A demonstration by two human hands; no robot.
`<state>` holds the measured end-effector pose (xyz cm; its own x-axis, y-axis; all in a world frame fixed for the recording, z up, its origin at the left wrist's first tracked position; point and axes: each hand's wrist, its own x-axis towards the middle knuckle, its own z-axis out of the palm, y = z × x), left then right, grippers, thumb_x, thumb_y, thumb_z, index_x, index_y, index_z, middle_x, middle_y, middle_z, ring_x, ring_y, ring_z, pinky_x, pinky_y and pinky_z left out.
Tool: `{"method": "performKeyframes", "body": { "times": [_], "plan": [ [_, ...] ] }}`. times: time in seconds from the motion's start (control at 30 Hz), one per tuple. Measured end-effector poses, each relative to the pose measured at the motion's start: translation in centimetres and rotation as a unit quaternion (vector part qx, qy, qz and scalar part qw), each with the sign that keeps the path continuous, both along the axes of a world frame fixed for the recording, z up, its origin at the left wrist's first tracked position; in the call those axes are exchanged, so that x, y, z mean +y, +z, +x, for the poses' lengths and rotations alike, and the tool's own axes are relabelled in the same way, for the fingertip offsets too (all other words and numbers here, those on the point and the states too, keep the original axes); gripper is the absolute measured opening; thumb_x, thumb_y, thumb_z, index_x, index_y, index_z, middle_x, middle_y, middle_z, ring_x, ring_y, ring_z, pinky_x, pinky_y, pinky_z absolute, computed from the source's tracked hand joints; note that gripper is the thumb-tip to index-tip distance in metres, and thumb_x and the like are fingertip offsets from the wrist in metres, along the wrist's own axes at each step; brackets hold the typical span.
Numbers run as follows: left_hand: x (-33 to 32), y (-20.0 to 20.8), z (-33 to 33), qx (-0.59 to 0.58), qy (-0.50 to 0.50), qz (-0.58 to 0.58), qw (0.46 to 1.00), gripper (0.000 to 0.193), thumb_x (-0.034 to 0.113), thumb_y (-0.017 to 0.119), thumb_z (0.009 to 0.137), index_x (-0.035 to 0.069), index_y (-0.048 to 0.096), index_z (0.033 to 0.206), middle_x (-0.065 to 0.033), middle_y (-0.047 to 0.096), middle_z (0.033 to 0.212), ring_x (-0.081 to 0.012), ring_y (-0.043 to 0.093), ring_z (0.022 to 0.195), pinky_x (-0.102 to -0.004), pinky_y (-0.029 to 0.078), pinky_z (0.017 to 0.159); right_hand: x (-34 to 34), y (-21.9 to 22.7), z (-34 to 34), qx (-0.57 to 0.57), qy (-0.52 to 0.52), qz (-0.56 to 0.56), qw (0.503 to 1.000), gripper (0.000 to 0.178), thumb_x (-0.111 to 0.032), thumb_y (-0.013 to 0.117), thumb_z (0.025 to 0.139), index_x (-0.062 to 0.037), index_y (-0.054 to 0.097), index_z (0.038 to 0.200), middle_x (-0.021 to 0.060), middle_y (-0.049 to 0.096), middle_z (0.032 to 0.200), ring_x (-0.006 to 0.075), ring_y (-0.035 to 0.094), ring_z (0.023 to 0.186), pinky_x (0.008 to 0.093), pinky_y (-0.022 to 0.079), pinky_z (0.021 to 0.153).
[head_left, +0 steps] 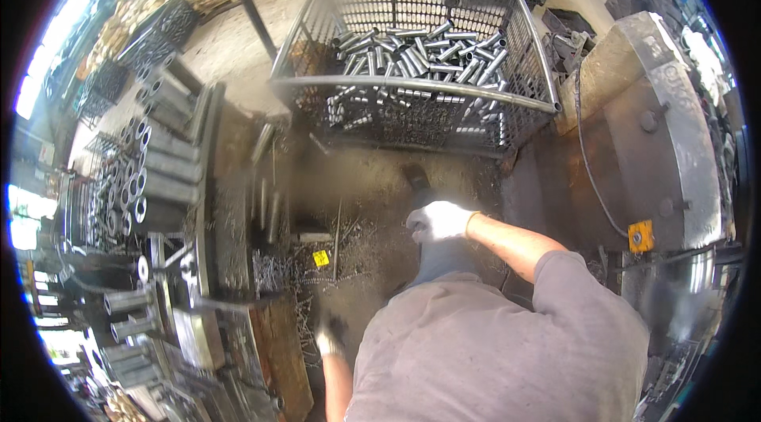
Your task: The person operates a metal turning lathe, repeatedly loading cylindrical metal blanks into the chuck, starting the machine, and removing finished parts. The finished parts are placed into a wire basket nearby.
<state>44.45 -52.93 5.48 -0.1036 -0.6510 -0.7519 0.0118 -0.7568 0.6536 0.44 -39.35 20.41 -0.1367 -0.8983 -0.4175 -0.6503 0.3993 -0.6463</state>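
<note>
My right hand (pixel 441 221), in a white glove, is just above my leg in blue trousers (pixel 448 257). Its fingers are curled in, and whatever they may hold is hidden. Down by the workbench on the left hangs my left hand (pixel 328 341), gloved in white with dark fingers. It is smeared and partly covered, so its grip cannot be made out. Ahead of me stands a wire-mesh metal bin (pixel 412 89) holding many short steel tubes (pixel 416 57).
Steel tubes (pixel 170 156) are stacked on the left, above a bench edge (pixel 208 184). A large metal machine body (pixel 626 137) with a cable and yellow switch box (pixel 640 236) stands right. Metal shavings (pixel 349 263) and a small yellow piece (pixel 321 258) lie on the floor.
</note>
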Motion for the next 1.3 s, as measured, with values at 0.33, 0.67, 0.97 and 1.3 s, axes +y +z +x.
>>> {"method": "performKeyframes", "body": {
  "times": [0.33, 0.67, 0.97, 1.3],
  "plan": [
    [-30.3, 8.7, -53.0, -0.295, -0.384, -0.582, 0.654, 0.058, 0.018, 0.077, 0.096, -0.002, 0.057, 0.146, -0.0267, 0.066, 0.140, -0.0431, 0.067, 0.127, -0.0501, 0.052, 0.113, -14.3, -9.9, -44.0, -0.039, -0.312, -0.034, 0.949, 0.077, -0.041, 0.084, 0.088, -0.0054, 0.059, 0.152, 0.0189, 0.075, 0.134, 0.0323, 0.074, 0.120, 0.0400, 0.059, 0.104],
    [-60.5, 0.2, -70.2, -0.685, -0.461, -0.326, 0.461, 0.107, 0.047, 0.080, 0.090, 0.001, 0.026, 0.170, -0.0364, 0.054, 0.155, -0.0510, 0.064, 0.134, -0.0526, 0.052, 0.117, -24.8, -46.8, -63.4, -0.576, -0.651, -0.097, 0.484, 0.065, -0.032, 0.071, 0.104, -0.0063, 0.047, 0.158, 0.0284, 0.052, 0.146, 0.0404, 0.073, 0.109, 0.0528, 0.067, 0.088],
    [-61.8, -1.1, -72.9, -0.674, -0.398, -0.399, 0.477, 0.070, 0.033, 0.083, 0.079, 0.003, 0.055, 0.136, -0.0218, 0.076, 0.107, -0.0436, 0.077, 0.094, -0.0534, 0.058, 0.088, -32.9, -59.5, -69.6, -0.560, -0.749, -0.283, 0.212, 0.060, -0.032, 0.082, 0.097, -0.0090, 0.053, 0.145, 0.0272, 0.056, 0.123, 0.0409, 0.068, 0.104, 0.0515, 0.069, 0.091],
    [-60.8, -0.6, -75.3, -0.656, -0.444, -0.358, 0.494, 0.083, 0.030, 0.086, 0.084, -0.006, 0.046, 0.147, -0.0323, 0.074, 0.113, -0.0499, 0.075, 0.103, -0.0526, 0.061, 0.087, -33.2, -52.2, -72.6, -0.346, -0.849, -0.154, 0.368, 0.036, -0.015, 0.084, 0.094, 0.0011, 0.070, 0.123, 0.0119, 0.075, 0.106, 0.0166, 0.069, 0.070, 0.0309, 0.063, 0.061]
  ]
}}
